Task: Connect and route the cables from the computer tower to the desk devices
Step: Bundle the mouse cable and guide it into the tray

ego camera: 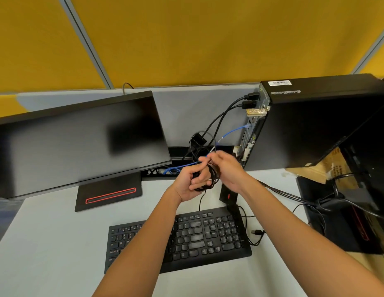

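At the frame's centre, my left hand (190, 182) grips a coiled black cable (212, 179), fingers curled through it; my right hand (226, 168) pinches its upper loops, just above the keyboard (197, 239)

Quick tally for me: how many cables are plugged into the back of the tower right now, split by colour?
Black cables at the top of the computer tower: 2
Blue cable lower down: 1
Total: 3
A beige connector also sits below the black plugs; its cable is not visible.

Coiled black cable (210, 179) in 2 hands
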